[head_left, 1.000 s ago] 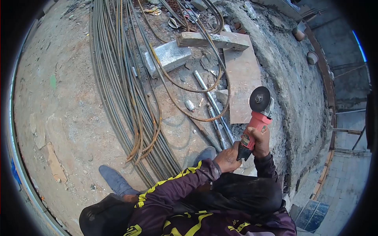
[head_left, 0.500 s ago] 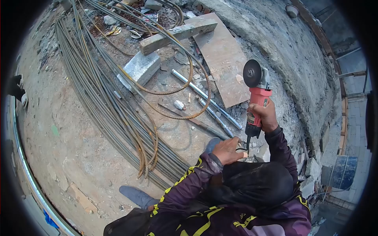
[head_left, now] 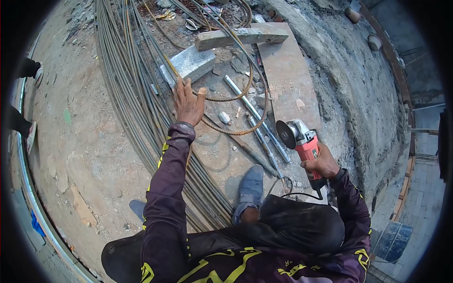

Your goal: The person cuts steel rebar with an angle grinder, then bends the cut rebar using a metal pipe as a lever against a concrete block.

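The head view has my bent knee (head_left: 302, 224) and one shoe (head_left: 251, 186) closest to me. Just past them my right hand (head_left: 324, 162) is wrapped around the body of the grinder (head_left: 307, 150), fingers and thumb closed on it. The disc (head_left: 285, 134) faces up and to the left, near the ends of the metal pipes (head_left: 243, 96); I can't tell whether it is spinning. The cord (head_left: 302, 194) curls away from the grinder's lower end.

What has just changed is my left hand (head_left: 189, 108): it has gone from beside my knee out to the rusty bent bar (head_left: 171, 67). So the grinder's weight is on my right hand alone, and the left is over the steel. That left hand is palm down and open, fingers a little spread and thumb held apart. Its fingertips overlap the bar, but I can't tell if they press on it or only hover.

To the left run the long bars (head_left: 123, 113). Beyond my fingers lies a pale block (head_left: 196, 63), with a timber (head_left: 240, 37) reaching from it across the flat board (head_left: 288, 75). Another person's shoe (head_left: 32, 137) shows at the left edge.
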A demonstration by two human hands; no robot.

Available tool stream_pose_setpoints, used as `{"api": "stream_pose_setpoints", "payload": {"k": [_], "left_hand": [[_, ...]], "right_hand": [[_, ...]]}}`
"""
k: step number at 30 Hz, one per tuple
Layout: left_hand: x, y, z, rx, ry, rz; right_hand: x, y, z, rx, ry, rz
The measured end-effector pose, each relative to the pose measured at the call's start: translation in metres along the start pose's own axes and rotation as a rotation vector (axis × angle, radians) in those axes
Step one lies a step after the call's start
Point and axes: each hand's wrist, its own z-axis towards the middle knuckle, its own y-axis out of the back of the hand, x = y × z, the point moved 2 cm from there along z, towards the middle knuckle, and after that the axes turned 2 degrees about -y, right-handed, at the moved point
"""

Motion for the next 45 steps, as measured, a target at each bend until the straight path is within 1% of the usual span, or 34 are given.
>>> {"api": "stream_pose_setpoints", "payload": {"k": [2,4,5,8,11,15,18,20,21,26,33,36,39,43,45], "left_hand": [[0.004,-0.008,0.001,-0.054,0.004,-0.105],[-0.003,-0.013,0.001,-0.19,0.122,-0.261],[-0.004,-0.014,0.002,-0.256,0.179,-0.338],[0.003,-0.02,0.014,-0.352,0.194,-0.423],[0.004,-0.017,0.021,-0.359,0.413,-0.6],[0.005,-0.024,0.022,-0.39,0.38,-0.545],[0.006,-0.022,0.022,-0.381,0.358,-0.522],[0.006,-0.021,0.021,-0.358,0.382,-0.513],[0.007,-0.022,0.021,-0.361,0.364,-0.499],[0.01,-0.024,0.021,-0.383,0.351,-0.579],[0.015,-0.028,0.021,-0.421,0.294,-0.675],[0.017,-0.032,0.02,-0.424,0.309,-0.753],[0.025,-0.038,0.021,-0.393,0.341,-0.815],[0.026,-0.039,0.02,-0.384,0.342,-0.821],[0.027,-0.041,0.02,-0.378,0.348,-0.841]], "right_hand": [[0.014,-0.004,-0.004,0.019,-0.008,-0.035],[0.025,-0.005,-0.006,0.055,-0.021,-0.101],[0.03,-0.006,-0.006,0.094,-0.085,-0.103],[0.029,-0.01,-0.003,0.123,-0.082,-0.108],[0.034,-0.012,0.001,0.139,-0.092,-0.081],[0.034,-0.015,0.007,0.134,-0.016,-0.034],[0.032,-0.017,0.01,0.14,-0.015,-0.009],[0.033,-0.018,0.011,0.147,-0.054,-0.017],[0.035,-0.02,0.013,0.149,-0.07,-0.019],[0.034,-0.022,0.018,0.159,-0.041,-0.048],[0.032,-0.02,0.02,0.115,0.02,-0.042],[0.032,-0.018,0.022,0.122,-0.016,-0.079],[0.03,-0.019,0.025,0.125,-0.008,-0.047],[0.028,-0.019,0.026,0.122,-0.057,-0.03],[0.034,-0.019,0.025,0.121,-0.03,-0.007]]}}
